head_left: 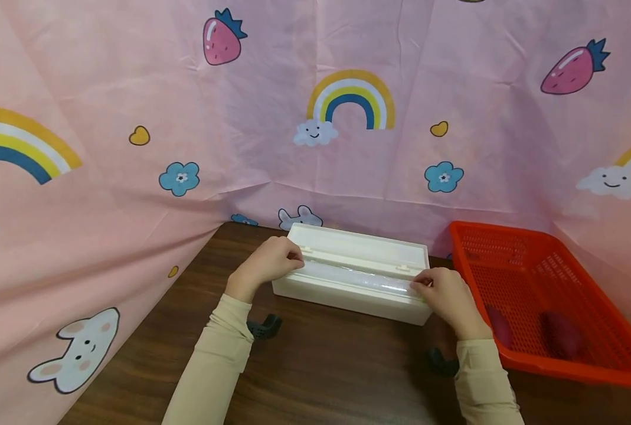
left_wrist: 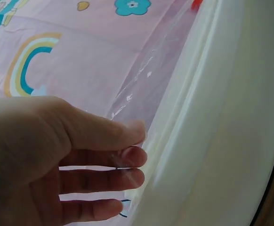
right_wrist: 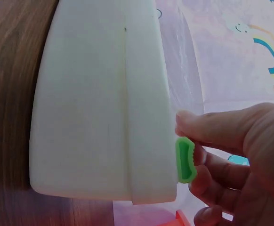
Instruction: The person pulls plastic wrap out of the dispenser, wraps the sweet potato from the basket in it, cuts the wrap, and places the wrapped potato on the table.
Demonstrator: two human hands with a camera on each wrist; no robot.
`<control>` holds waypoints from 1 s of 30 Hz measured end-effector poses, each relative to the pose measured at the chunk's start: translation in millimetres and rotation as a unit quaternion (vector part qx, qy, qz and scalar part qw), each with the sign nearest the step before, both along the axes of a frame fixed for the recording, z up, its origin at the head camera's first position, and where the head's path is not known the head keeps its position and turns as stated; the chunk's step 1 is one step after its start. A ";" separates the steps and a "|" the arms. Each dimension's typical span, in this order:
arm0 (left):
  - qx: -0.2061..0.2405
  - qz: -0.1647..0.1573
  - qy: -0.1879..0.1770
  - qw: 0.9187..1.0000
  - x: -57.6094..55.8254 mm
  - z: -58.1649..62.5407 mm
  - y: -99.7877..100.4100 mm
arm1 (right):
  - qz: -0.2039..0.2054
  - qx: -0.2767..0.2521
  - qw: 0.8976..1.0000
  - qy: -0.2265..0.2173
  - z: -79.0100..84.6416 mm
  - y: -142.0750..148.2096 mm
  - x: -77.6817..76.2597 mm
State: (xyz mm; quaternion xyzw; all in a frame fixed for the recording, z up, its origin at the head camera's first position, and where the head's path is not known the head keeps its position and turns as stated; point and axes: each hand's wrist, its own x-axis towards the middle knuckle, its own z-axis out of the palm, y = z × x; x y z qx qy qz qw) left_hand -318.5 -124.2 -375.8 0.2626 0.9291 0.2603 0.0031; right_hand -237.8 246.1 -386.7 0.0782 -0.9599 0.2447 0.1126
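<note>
A long white cling film dispenser (head_left: 349, 301) lies on the table with its lid (head_left: 357, 243) tipped back. Clear cling film (head_left: 355, 277) is drawn up along its front edge. At the film's left end, my left hand (head_left: 273, 260) pinches the edge between thumb and forefinger; in the left wrist view the film (left_wrist: 139, 89) stretches away from the fingertips. My right hand (head_left: 448, 295) pinches the film's right corner. Just under the right thumb, a green slide cutter (right_wrist: 186, 160) sits at the dispenser's end, close against the fingers.
To the right stands a red plastic basket (head_left: 575, 369) holding a couple of dark reddish-purple lumps (head_left: 562, 335). Dark plastic pieces (head_left: 264, 326) show beneath both wrists. A pink patterned cloth (head_left: 368, 171) hangs behind and left of the brown wooden table (head_left: 342, 378).
</note>
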 end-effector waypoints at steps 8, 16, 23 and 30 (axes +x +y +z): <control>0.019 0.013 0.008 1.000 -1.0 3.4 -3.4 | -0.007 -0.001 0.999 0.040 2.4 1.3 -0.4; 0.042 0.017 0.037 0.998 2.4 7.3 -3.3 | -0.011 -0.018 0.997 0.070 4.5 -0.6 1.8; 0.061 0.031 0.066 0.995 3.6 11.0 -2.7 | 0.012 -0.074 0.991 0.107 9.0 -3.4 1.6; 0.095 0.034 0.092 0.991 5.7 15.8 -3.5 | 0.011 -0.103 0.984 0.145 19.8 -6.6 7.7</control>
